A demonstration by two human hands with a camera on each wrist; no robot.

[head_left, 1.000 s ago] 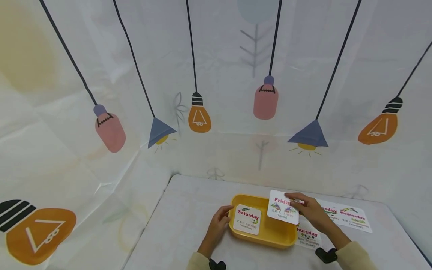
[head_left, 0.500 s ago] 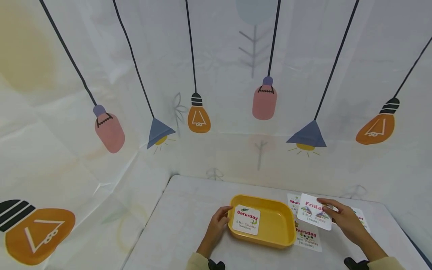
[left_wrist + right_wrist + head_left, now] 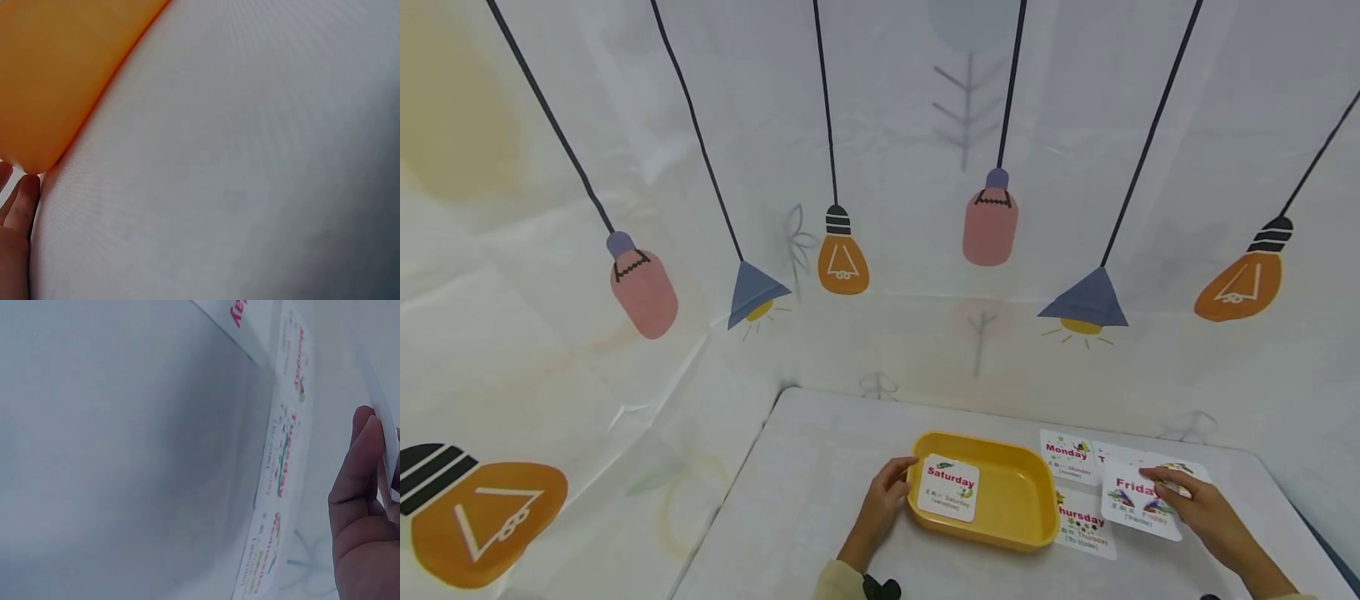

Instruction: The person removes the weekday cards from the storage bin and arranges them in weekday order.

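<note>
My right hand pinches the white Friday card by its upper right part, over the table beside the other cards. In the right wrist view the Friday card appears nearly edge-on between thumb and fingers. My left hand rests its fingertips against the left rim of a yellow tray; the left wrist view shows fingers touching the tray's outer wall. Inside the tray, at its left end, lies a Saturday card.
Right of the tray lie a Monday card, a Thursday card and a Wednesday card. A Tuesday card lies between Monday and Wednesday. Behind the white table stands a sheet printed with lamps.
My right hand has carried the Friday card rightward from above the tray to beside the Thursday card, lowering it. The left hand stays at the tray's rim.
</note>
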